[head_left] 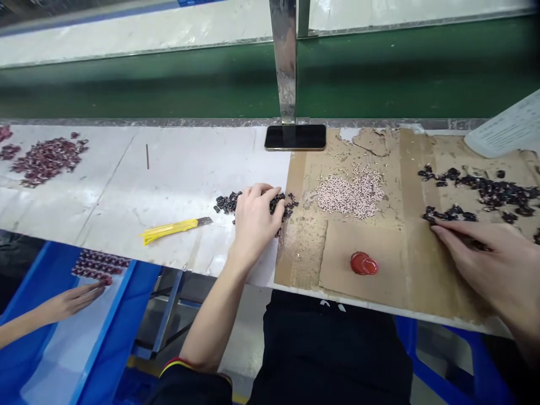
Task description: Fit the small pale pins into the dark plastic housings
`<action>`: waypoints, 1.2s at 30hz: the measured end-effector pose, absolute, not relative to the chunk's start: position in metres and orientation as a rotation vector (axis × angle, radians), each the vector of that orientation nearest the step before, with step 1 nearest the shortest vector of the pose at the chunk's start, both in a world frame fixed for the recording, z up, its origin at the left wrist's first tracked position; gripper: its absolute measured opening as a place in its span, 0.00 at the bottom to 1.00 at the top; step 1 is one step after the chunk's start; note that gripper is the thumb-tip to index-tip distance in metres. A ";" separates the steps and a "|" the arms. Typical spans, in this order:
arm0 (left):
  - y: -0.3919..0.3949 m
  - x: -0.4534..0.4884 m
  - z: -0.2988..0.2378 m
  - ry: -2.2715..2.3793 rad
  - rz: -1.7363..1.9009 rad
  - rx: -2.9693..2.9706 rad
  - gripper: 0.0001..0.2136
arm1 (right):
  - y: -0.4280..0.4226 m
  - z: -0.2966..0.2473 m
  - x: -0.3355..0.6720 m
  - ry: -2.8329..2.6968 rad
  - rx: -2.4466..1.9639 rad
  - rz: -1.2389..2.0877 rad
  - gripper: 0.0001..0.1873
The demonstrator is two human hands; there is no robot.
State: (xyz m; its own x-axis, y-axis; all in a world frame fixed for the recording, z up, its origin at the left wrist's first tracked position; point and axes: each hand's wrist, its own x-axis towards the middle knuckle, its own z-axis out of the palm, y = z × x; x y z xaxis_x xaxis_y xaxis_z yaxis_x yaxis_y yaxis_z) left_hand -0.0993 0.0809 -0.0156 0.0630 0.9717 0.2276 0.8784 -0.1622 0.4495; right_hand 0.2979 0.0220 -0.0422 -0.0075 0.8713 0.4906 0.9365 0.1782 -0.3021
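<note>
The left hand [253, 219] is resting on a small pile of black parts [228, 202] at the left edge of the cardboard sheet [363, 292]. Its grip is curling over them (whether pinching any, I cannot tell). The right hand [485, 264] is lying flat, its grip wide, beside a second scatter [493, 191]. Open tabletop [177, 169] is stretching left, carrying one yellow knife [172, 229]. One phone [295, 136] is lying at the far edge.

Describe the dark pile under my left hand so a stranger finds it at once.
Find the metal post at the bench's back, a black phone at its foot. Just nearer than the phone, the dark pile lies under the left hand, at the cardboard's left edge. Unlike the dark scatter by the right hand, it sits mostly on white bench.
</note>
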 end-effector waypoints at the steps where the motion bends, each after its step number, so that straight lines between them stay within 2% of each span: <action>1: 0.084 -0.105 -0.018 1.869 0.689 2.153 0.11 | 0.024 -0.043 0.302 -1.885 -1.712 -0.180 0.06; 4: 0.086 -0.112 -0.022 1.782 0.685 2.153 0.11 | 0.031 -0.037 0.290 -1.869 -1.640 -0.179 0.10; 8: 0.086 -0.113 -0.023 1.705 0.755 2.096 0.09 | 0.055 -0.028 0.239 -1.976 -1.480 -0.038 0.08; 13: 0.080 -0.118 -0.015 1.689 1.014 1.872 0.05 | 0.088 -0.025 0.183 -2.201 -1.466 0.163 0.12; 17: 0.060 -0.111 -0.005 1.579 1.148 1.580 0.08 | 0.095 -0.025 0.168 -2.263 -1.438 0.208 0.12; 22: 0.038 -0.091 0.001 1.450 1.144 1.356 0.08 | 0.096 -0.022 0.166 -2.193 -1.443 0.255 0.12; 27: 0.031 -0.071 0.008 1.344 1.153 1.156 0.09 | 0.093 -0.015 0.172 -1.942 -1.478 0.341 0.08; 30: 0.030 -0.056 0.015 1.256 1.219 1.048 0.09 | 0.084 -0.010 0.179 -1.499 -1.472 0.758 0.05; 33: 0.029 -0.036 0.021 1.157 1.305 1.119 0.05 | 0.067 -0.003 0.183 -1.033 -1.293 1.275 0.07; 36: 0.026 -0.016 0.021 1.104 1.457 1.439 0.08 | 0.046 0.006 0.179 -0.890 -1.183 1.455 0.08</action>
State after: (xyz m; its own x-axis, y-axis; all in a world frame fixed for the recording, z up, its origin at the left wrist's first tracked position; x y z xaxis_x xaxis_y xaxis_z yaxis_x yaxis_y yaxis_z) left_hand -0.0163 0.0258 0.0212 -0.0404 0.9506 0.3077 0.0393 -0.3062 0.9512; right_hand 0.1786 0.0461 0.0057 -0.0016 0.9761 -0.2174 -0.2504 -0.2108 -0.9449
